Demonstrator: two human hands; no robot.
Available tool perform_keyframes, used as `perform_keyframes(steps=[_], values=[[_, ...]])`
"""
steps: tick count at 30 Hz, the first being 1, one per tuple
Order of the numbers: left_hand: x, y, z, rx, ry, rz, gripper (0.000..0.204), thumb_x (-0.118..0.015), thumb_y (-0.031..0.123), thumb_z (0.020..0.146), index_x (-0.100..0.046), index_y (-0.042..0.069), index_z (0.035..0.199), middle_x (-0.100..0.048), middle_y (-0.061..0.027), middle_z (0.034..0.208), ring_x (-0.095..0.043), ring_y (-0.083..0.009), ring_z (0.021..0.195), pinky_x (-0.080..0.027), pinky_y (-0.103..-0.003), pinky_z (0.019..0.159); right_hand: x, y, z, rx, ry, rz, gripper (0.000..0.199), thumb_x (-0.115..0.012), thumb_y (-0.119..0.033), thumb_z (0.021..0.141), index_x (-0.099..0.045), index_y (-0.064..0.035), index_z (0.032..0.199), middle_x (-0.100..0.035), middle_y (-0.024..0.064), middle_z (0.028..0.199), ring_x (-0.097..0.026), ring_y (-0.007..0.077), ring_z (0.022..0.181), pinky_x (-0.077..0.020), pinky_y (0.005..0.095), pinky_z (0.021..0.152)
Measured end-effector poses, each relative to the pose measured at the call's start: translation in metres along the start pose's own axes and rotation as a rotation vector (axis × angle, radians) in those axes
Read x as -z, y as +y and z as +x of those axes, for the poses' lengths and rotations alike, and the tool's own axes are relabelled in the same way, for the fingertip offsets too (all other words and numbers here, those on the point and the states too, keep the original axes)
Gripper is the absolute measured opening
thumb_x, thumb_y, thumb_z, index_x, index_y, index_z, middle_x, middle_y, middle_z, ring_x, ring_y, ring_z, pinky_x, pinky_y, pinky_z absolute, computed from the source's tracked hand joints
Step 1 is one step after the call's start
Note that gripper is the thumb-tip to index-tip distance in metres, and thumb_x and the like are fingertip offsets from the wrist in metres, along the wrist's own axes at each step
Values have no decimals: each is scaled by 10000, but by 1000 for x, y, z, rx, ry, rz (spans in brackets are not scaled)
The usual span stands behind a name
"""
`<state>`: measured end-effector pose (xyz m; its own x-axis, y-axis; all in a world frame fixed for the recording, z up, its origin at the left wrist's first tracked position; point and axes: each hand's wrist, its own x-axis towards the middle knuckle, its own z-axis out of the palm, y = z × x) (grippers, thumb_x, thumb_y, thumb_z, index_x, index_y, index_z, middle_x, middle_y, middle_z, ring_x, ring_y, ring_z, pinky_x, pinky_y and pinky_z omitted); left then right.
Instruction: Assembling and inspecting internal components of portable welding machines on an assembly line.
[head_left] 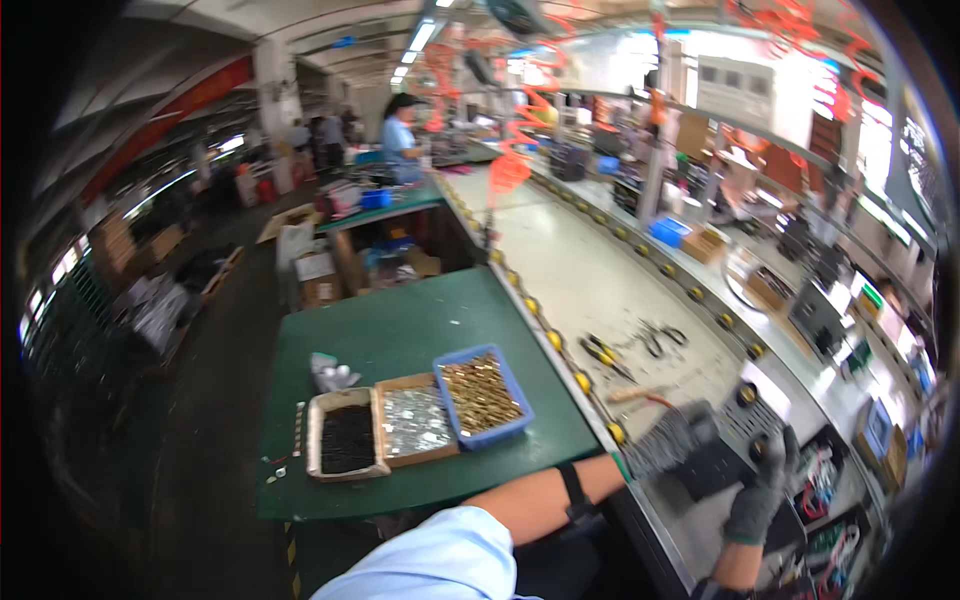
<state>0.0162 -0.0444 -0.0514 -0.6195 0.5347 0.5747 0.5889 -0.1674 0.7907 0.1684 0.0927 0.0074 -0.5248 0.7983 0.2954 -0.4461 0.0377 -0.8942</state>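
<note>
1. Three trays sit side by side on the green table (400, 330): a cardboard tray of black parts (347, 438), a cardboard tray of silvery parts (416, 422), and a blue tray of brass parts (481, 393).
2. The left hand (672, 440), in a grey glove, lies closed over the top edge of a dark flat unit (715, 465) on the pale conveyor belt (590, 280).
3. That unit looks rigid and fairly heavy, best held by its two opposite edges.
4. The right hand (765, 490), gloved too, grips its right side beside a round black knob (760, 448).
</note>
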Motion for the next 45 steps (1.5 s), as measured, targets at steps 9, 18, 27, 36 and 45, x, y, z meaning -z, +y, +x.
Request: perform_keyframes(steps=[9, 18, 27, 36, 45], values=[[16, 8, 22, 360, -121, -266, 276, -686, 294, 1024, -643, 34, 1108, -667, -31, 1019, -588, -117, 893, -520, -302, 803, 18, -6, -13, -51, -41, -134, 394, -702, -350, 1005, -641, -53, 1257, -667, 130, 1064, -644, 234, 868, -531, 387, 828], [-62, 71, -79, 89, -45, 89, 419, -769, 230, 932, -601, -13, 1229, -667, -76, 1056, -626, -155, 928, -544, -326, 862, 169, 0, -124, 46, 102, -900, 500, -624, -41, 918, -544, -1, 1411, -653, 199, 1227, -672, 333, 1100, -545, 383, 990], [-170, 18, -54, 397, -482, 245, 707, -887, 263, 829, -544, 12, 1395, -719, -142, 1201, -701, -212, 1004, -587, -353, 908, 202, 53, -83, 277, 372, -1099, 567, -551, 37, 900, -451, 27, 1458, -621, 216, 1207, -651, 301, 968, -558, 401, 861], [-173, 5, -37, 704, -557, -319, 490, -801, 39, 836, -591, 3, 1278, -707, -63, 1074, -687, -135, 947, -592, -309, 842, 221, 72, -60, 251, 344, -1238, 762, -547, -1, 922, -249, -47, 1622, -706, 171, 1023, -728, 223, 720, -586, 330, 671], [-167, 24, -21, 646, -671, -243, 275, -804, 80, 856, -658, 37, 1085, -675, -31, 797, -599, -91, 582, -490, -255, 486, 215, 59, -44, -469, 265, -348, 751, -541, 53, 877, -309, -63, 1582, -626, 91, 856, -634, 182, 636, -507, 317, 503]])
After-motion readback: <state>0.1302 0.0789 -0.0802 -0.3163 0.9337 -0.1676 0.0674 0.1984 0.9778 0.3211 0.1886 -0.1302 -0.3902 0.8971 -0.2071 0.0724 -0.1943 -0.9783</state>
